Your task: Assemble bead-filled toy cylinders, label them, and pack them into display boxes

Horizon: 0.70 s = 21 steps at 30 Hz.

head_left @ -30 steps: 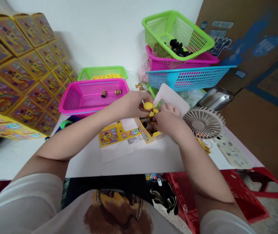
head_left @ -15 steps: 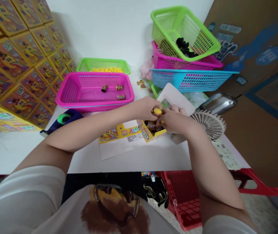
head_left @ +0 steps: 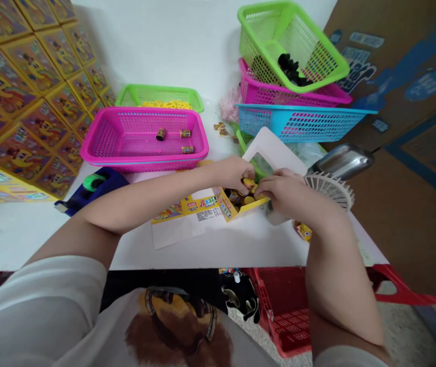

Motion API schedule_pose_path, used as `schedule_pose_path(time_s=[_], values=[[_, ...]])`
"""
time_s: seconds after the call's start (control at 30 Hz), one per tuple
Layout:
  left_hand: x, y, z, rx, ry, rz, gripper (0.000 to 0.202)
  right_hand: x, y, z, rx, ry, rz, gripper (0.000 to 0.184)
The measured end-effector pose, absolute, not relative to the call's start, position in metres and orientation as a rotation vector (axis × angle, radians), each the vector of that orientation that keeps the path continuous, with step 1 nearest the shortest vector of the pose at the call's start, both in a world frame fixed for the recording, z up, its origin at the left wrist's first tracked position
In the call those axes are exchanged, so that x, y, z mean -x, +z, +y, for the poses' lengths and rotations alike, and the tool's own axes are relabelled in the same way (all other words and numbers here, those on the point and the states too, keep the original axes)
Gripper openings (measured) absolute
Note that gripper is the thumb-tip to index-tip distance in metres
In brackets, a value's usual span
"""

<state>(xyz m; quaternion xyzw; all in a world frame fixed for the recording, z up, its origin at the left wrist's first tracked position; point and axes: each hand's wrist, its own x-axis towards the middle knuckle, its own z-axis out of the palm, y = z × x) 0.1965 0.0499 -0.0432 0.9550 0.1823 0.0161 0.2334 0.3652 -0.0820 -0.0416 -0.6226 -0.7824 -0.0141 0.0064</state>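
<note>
An open yellow printed box [head_left: 224, 206] lies on the white table with several small brown canisters [head_left: 235, 195] with yellow lids inside. Over its back edge, my left hand [head_left: 235, 173] is closed, its thumb and fingers pinching a yellow-lidded canister [head_left: 247, 182]. At the box's right end is my right hand [head_left: 284, 189], with fingers curled inward over the contents. What its fingertips hold, if anything, is hidden. Behind the hands the box's white lid flap [head_left: 271, 148] stands raised. Flattened yellow and white card [head_left: 182, 224] lies to the left of the box.
A pink basket [head_left: 141, 165] holds 3 canisters; a green basket [head_left: 122, 94] behind holds yellow pieces. Stacked baskets [head_left: 305, 125] stand back right, near a fan [head_left: 330, 188]. A blue tape dispenser [head_left: 76, 196] and stacked printed boxes [head_left: 46, 112] are left. A small printed packet [head_left: 302, 230] lies by my right forearm.
My left hand has lowered its canister toward the box. My right hand has shifted slightly right, out from deeper in the box, and a packet now shows beside my right forearm.
</note>
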Motion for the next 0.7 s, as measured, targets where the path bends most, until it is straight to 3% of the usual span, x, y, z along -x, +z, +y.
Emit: schedule_pose_path(time_s=[0.3, 0.7], values=[[-0.206, -0.049, 0.048, -2.643, 0.073, 0.53, 0.047, -0.355, -0.034, -0.099, 1.843, -0.045, -2.338, 0.041], [-0.201, -0.054, 0.054, -2.67, -0.019, 0.504, 0.048, -0.335, -0.048, -0.066, 2.078, 0.103, -2.254, 0.027]])
